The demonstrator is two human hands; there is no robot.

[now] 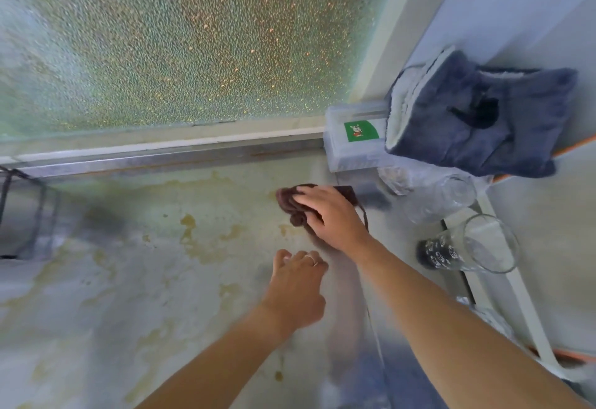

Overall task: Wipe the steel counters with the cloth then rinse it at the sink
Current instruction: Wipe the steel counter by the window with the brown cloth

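A dark reddish-brown cloth (288, 203) lies bunched on the stained steel counter (135, 266), close to the right back corner. My right hand (332, 215) presses flat on top of it, fingers spread over the folds, with part of the cloth hidden beneath the palm. Just in front of it, my left hand (298, 286) hovers over the counter with loosely curled fingers, a ring on one of them, holding nothing. Yellowish-brown stains cover much of the steel surface.
A frosted window (180, 40) rises behind the counter. A clear plastic box with a green sticker (356, 137) stands at the back right, under a grey-blue folded towel (477, 118). Drinking glasses (483, 244) lie to the right. A wire rack (19, 215) is at far left.
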